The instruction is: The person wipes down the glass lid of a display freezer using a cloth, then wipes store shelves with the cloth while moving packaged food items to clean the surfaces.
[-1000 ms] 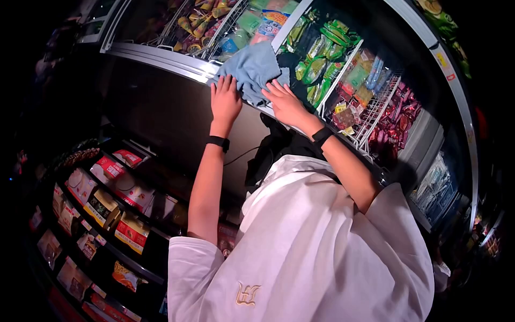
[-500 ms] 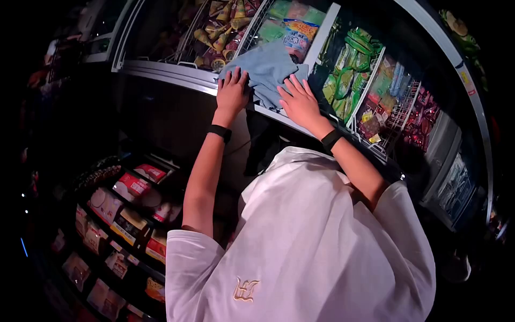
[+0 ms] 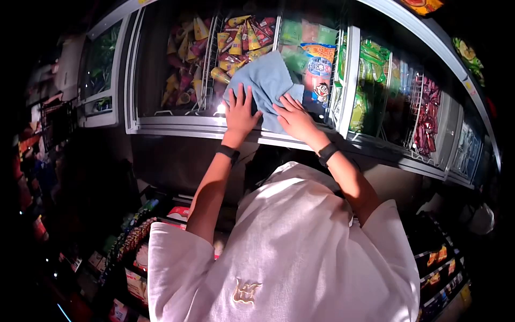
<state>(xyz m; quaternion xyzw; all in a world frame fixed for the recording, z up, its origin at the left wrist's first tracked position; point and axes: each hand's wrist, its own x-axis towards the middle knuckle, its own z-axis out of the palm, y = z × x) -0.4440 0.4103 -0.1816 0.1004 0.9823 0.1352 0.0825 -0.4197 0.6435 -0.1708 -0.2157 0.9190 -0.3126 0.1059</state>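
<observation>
Left hand (image 3: 242, 116) and right hand (image 3: 296, 119), fingers extended and slightly spread, press a blue cloth (image 3: 264, 86) on the freezer's (image 3: 185, 126) near side.

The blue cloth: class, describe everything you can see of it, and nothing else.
The cloth is light blue, a single piece of soft-looking fabric, with one corner pointing away from the person and a finely jagged edge on its right side. It lies spread but creased on top of a glass-covered freezer case, reaching down towards the front rail. The left hand presses its near left part and the right hand its near right part, both with fingers outstretched, hiding some of it.
</observation>
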